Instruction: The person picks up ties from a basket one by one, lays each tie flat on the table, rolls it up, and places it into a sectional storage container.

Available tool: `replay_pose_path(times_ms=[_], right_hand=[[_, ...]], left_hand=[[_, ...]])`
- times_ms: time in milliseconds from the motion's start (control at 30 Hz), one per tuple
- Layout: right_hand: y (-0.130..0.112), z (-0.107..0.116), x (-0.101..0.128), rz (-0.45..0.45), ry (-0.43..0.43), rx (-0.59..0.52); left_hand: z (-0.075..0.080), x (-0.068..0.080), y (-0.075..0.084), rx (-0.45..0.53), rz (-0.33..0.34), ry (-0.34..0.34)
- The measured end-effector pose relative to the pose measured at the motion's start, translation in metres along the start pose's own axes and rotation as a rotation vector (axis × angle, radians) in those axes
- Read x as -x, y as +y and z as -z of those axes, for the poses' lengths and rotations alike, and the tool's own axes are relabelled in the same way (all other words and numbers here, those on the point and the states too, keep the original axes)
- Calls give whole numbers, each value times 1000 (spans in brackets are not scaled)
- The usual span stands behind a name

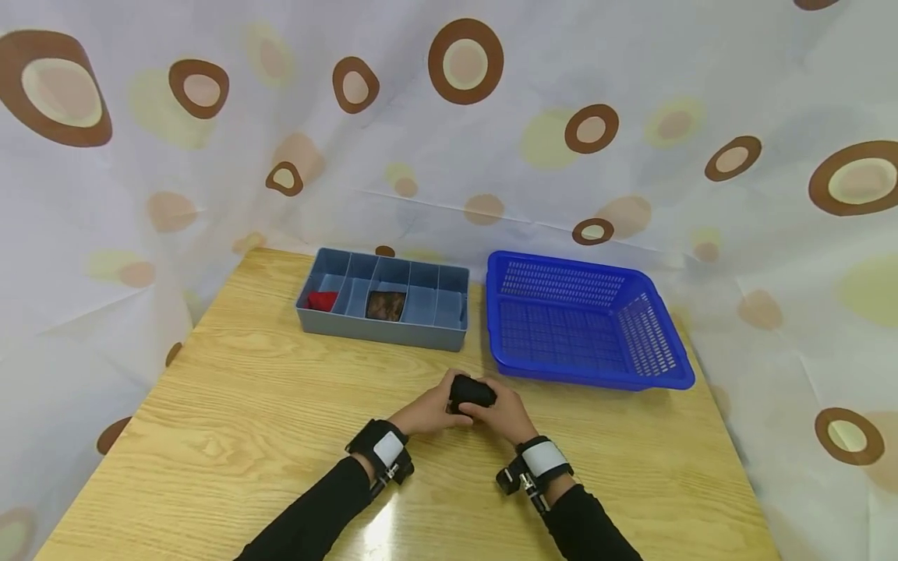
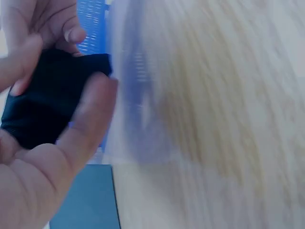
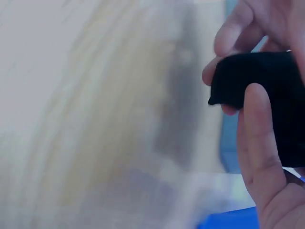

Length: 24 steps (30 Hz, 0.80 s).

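We hold a black cloth bundle (image 1: 471,392) in both hands, just above the desk (image 1: 245,413). Our left hand (image 1: 428,411) and right hand (image 1: 507,416) each have a grip pinching it with thumb and fingers. If we let go too soon, it may unroll or miss the gray box (image 1: 384,298) and the blue basket (image 1: 666,343).

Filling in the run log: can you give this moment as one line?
left hand: grips folded black cloth bundle | right hand: grips it too | blue plastic basket: empty | grey divided tray: red, brown items
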State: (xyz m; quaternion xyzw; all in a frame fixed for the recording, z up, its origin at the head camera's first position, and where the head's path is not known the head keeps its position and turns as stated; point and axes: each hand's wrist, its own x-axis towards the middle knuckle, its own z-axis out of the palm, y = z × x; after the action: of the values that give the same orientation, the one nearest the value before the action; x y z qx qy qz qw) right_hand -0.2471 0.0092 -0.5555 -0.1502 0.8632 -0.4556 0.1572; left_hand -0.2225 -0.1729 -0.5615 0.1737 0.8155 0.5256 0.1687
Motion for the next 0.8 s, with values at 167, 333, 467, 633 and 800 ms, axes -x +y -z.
replay_pose_path(times_ms=[167,333,467,633,800], right_hand=[[-24,8,7,20,-29,-146],[-40,15,15,65,-79,-244],[-47,18,21,138,-151,-409],[-54,20,27,175,-239,-560],[-61,26,30,240,-317,-655]], left_hand=[[4,8,13,27,-28,122],[6,16,25,-6,-115,245],[5,22,29,8,-223,354],[3,26,29,-40,-414,482],[5,28,35,-24,-522,473]])
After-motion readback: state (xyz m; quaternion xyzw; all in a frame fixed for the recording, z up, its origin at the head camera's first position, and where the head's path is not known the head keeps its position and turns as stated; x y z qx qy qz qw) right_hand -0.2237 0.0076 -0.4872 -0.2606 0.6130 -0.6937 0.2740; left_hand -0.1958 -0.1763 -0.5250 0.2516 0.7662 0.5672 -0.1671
